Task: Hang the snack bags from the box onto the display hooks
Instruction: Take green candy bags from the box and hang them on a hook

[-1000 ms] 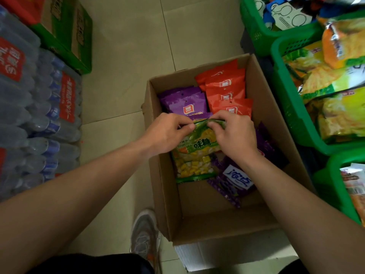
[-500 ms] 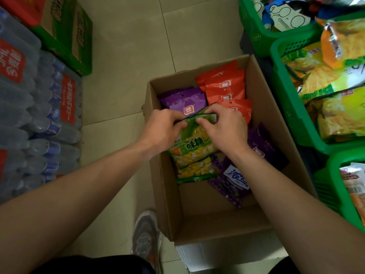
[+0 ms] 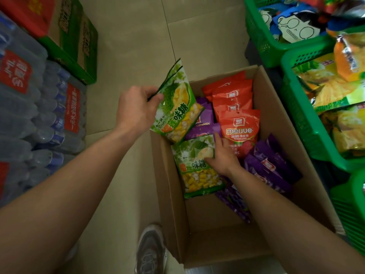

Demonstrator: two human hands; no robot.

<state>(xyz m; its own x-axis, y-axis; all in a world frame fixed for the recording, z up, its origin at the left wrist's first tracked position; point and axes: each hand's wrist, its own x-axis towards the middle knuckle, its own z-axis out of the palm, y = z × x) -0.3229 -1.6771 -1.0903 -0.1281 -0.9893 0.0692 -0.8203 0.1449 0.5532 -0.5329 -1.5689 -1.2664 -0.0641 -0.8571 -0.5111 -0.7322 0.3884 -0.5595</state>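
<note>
Two held green bags [image 3: 177, 107], judging by the paired top edges, sit above the far-left corner of the box [image 3: 217, 230]. The left hand [image 3: 136, 109] pinches them by one side edge between thumb and curled fingers. The right hand [image 3: 223, 155] reaches inside the box. Its fingers lie fairly straight and spread on another green bag [image 3: 195, 169], which rests flat against the box's left wall; no grip is closed on it.

Step in hand, as judged: collect this next bag and add it to the stack.
- Slide the thumb under the bag's top edge, then pinch close to the header so the hang hole stays free.
- Lift straight up, clear of the box's left wall, before moving sideways.
- Align the top edges in the left hand; a loose stack may fan out and slip.

Clearances:
- Red bags [image 3: 237, 123] stand at the box's far end, and purple bags [image 3: 270, 165] lie along its right wall, touching the right hand's side.
- Green baskets [image 3: 300, 119] stand just right of the box, so room there is tight.
- Water bottle packs [image 3: 39, 119] stand left of the box, with open floor [image 3: 128, 56] between.
- No display hooks are in view.
</note>
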